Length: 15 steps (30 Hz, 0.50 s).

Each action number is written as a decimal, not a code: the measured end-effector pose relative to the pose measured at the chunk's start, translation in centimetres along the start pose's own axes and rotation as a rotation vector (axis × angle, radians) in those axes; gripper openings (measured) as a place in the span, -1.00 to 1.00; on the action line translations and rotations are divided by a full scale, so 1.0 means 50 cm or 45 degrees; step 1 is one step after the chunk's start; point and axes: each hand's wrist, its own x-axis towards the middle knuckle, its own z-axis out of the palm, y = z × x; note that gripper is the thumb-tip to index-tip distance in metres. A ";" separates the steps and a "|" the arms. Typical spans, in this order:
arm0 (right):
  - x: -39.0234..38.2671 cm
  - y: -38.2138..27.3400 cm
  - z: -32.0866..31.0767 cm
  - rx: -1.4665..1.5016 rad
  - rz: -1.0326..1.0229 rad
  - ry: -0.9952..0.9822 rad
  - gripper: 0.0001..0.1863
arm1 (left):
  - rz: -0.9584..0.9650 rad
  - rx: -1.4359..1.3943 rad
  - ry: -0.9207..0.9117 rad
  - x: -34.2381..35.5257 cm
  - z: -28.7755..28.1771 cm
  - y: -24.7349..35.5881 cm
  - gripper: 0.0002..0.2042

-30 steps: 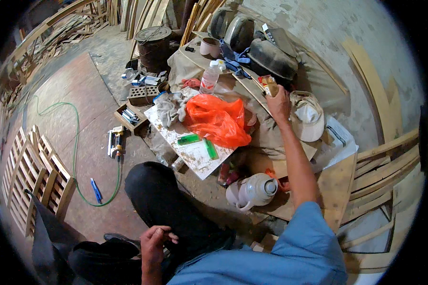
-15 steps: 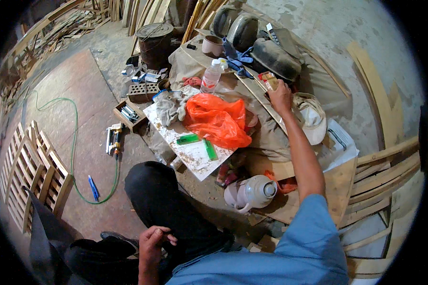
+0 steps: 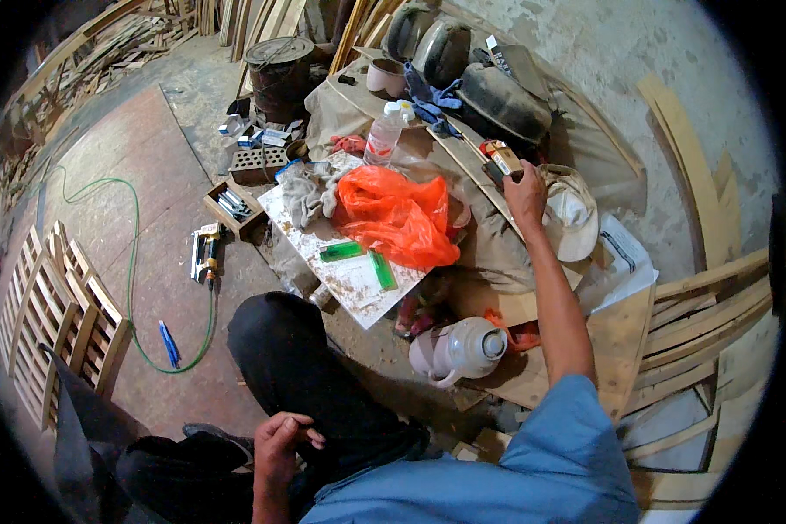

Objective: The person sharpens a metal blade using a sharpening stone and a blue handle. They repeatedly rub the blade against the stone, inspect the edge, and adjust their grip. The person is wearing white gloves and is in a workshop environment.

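My right arm reaches out to the far right of the low work surface. There my right hand (image 3: 524,192) grips a small tan and red pack (image 3: 501,160) with a dark side; it looks like a cigarette pack. A light-coloured cap (image 3: 573,218) lies just beside that wrist. My left hand (image 3: 281,439) rests by my thigh with its fingers curled in, and nothing shows in it. Between the hands, a dusty white board (image 3: 365,305) bears an orange plastic bag (image 3: 397,218), grey gloves (image 3: 309,199) and two green pieces (image 3: 383,270). A clear bottle (image 3: 382,138) stands behind them.
A pale thermos flask (image 3: 458,349) stands near my right elbow. To the left lie a nail gun (image 3: 206,250) with its green hose (image 3: 134,253), a blue tool (image 3: 168,344) and a slatted wooden frame (image 3: 57,319). Curved wood strips (image 3: 703,327) fill the right side.
The pack in my right hand has turned, so a dark side of it now shows. That hand has shifted slightly toward me. My left hand stays where it was.
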 end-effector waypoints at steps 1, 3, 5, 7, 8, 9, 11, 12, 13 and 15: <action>-0.008 -0.001 -0.006 0.031 0.025 -0.012 -0.49 | -0.008 0.010 0.003 -0.001 0.002 0.004 -0.67; -0.024 -0.003 -0.017 0.096 0.073 -0.036 -0.52 | -0.030 0.020 0.017 -0.003 0.008 0.012 -0.66; -0.047 0.019 -0.001 0.276 0.302 -0.077 -0.55 | -0.059 0.022 0.034 -0.006 0.015 0.017 -0.65; -0.072 0.022 -0.001 0.728 0.646 -0.273 -0.58 | -0.047 0.021 0.029 -0.006 0.013 0.013 -0.64; -0.089 0.002 -0.015 1.094 0.877 -0.454 -0.59 | -0.038 0.024 0.035 -0.008 0.009 0.013 -0.64; -0.099 -0.017 -0.019 1.460 1.105 -0.642 -0.59 | -0.025 0.031 0.044 -0.011 0.006 0.013 -0.63; -0.112 0.007 0.003 1.646 1.197 -0.706 -0.54 | -0.027 0.044 0.007 -0.006 0.010 0.013 -0.63; -0.114 0.013 0.018 1.715 1.244 -0.684 -0.52 | -0.031 0.041 0.001 -0.005 0.010 0.011 -0.63; -0.113 0.001 0.028 1.795 1.283 -0.674 -0.51 | -0.025 0.039 0.006 -0.005 0.007 0.010 -0.63; -0.111 -0.013 0.037 1.941 1.320 -0.635 -0.49 | -0.013 0.038 0.013 -0.005 0.003 0.008 -0.63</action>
